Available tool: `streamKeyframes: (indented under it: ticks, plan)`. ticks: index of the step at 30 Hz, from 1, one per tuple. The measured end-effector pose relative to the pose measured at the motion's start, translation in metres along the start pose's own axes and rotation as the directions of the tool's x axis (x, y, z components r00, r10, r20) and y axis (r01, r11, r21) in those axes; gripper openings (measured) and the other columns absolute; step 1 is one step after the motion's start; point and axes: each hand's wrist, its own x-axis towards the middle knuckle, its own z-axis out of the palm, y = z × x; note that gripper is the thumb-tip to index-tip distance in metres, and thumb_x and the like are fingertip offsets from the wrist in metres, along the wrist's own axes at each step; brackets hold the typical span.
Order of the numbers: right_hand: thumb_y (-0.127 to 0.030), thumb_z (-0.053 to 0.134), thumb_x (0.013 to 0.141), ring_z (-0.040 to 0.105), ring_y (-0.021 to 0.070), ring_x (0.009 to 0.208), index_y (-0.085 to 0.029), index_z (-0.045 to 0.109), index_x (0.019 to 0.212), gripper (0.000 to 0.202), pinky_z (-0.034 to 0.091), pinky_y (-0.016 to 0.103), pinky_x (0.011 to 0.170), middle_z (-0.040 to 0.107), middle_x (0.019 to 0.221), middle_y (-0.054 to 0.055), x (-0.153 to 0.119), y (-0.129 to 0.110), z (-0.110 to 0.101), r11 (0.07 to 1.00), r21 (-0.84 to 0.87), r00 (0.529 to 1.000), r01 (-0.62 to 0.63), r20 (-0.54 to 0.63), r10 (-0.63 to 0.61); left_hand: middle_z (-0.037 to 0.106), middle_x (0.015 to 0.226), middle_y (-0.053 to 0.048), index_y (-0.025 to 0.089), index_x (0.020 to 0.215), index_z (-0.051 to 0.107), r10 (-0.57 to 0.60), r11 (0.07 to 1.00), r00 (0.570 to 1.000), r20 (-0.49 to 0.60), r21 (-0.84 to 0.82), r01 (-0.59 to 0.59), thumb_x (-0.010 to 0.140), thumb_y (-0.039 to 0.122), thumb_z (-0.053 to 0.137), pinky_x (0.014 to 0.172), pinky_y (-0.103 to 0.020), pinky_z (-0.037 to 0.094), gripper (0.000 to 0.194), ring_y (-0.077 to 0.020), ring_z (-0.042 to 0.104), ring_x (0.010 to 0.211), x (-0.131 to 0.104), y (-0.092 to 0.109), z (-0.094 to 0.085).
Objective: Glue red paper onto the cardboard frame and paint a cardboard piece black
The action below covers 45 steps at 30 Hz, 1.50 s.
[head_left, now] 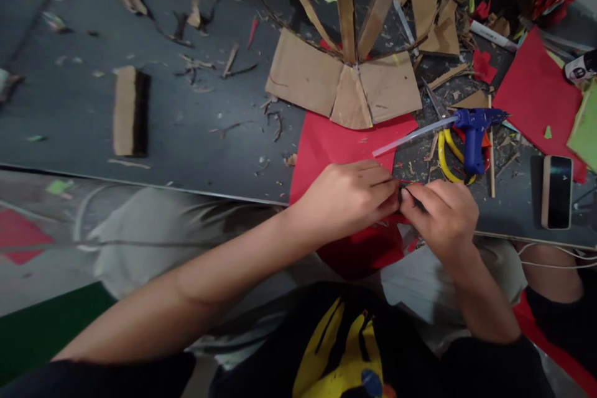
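Observation:
My left hand and my right hand meet fingertip to fingertip over the table's front edge. The fingers of both are pinched together. Between them shows a small dark and reddish sliver, mostly covered by the fingers, whose kind I cannot make out. Under my left hand lies a sheet of red paper, which hangs over the edge towards my lap. A folded cardboard piece with upright strips rests across the sheet's far end. A blue glue gun with a long clear glue stick lies just beyond my right hand, over yellow-handled scissors.
A phone lies by the right front edge, near red paper and green paper. A cardboard block stands at left. Cardboard scraps and a white marker lie at the back. Another person's leg is at right.

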Motion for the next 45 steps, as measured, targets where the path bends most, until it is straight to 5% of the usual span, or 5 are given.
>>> streamKeyframes:
  ticks: [10,17,23,33,45]
  plan:
    - [-0.025,0.055,0.085,0.054,0.0094,0.057,-0.019,0.065,0.073,0.016,0.039,0.024,0.06,0.063,0.061,-0.002,0.004,0.0014,-0.0091,0.978,0.176,0.992,-0.114,-0.026,0.12,0.069,0.073,-0.003,0.015,0.077,0.066,-0.254,0.861,0.966,-0.058,-0.468,0.198,0.086,0.017,0.05,0.062,-0.02,0.05,0.018,-0.0109,0.063,0.067,0.0092,-0.0006,-0.0062]
    - [-0.026,0.056,0.085,0.053,0.01,0.057,-0.019,0.066,0.073,0.017,0.039,0.025,0.059,0.062,0.06,-0.002,0.0036,0.0006,-0.0089,0.976,0.172,0.99,-0.133,-0.03,0.14,0.07,0.076,-0.003,0.016,0.084,0.065,-0.01,0.989,0.975,-0.22,-0.148,-0.024,0.084,0.018,0.055,0.065,-0.022,0.053,0.01,-0.0124,0.063,0.067,0.004,-0.0008,-0.0038]
    - [-0.026,0.055,0.085,0.051,0.0097,0.055,-0.02,0.065,0.072,0.017,0.036,0.025,0.059,0.061,0.058,-0.003,0.0028,0.0001,-0.0048,0.986,0.112,0.992,-0.123,-0.02,0.126,0.067,0.071,-0.003,0.012,0.081,0.063,0.099,0.989,0.985,-0.139,0.125,-0.082,0.09,0.017,0.049,0.054,-0.023,0.05,0.017,-0.0133,0.06,0.061,0.0003,0.0016,-0.0037]
    - [-0.026,0.055,0.085,0.051,0.01,0.055,-0.02,0.065,0.072,0.017,0.035,0.026,0.059,0.062,0.059,-0.003,0.0024,0.0008,-0.0032,0.985,0.105,0.991,-0.135,-0.013,0.137,0.063,0.071,-0.005,0.012,0.08,0.06,0.07,0.991,0.994,-0.088,0.123,-0.059,0.093,0.017,0.042,0.055,-0.024,0.047,0.023,-0.0142,0.057,0.062,0.0016,0.0018,-0.0036]
    - [-0.026,0.054,0.085,0.054,0.0102,0.06,-0.019,0.065,0.075,0.017,0.04,0.025,0.06,0.062,0.063,-0.001,0.0023,0.002,-0.0057,0.974,0.18,0.99,-0.138,0.0,0.14,0.063,0.074,-0.003,0.014,0.077,0.058,-0.08,0.963,0.993,-0.088,-0.264,0.054,0.09,0.019,0.046,0.063,-0.021,0.047,0.019,-0.0115,0.057,0.067,0.0055,-0.0065,0.0027]
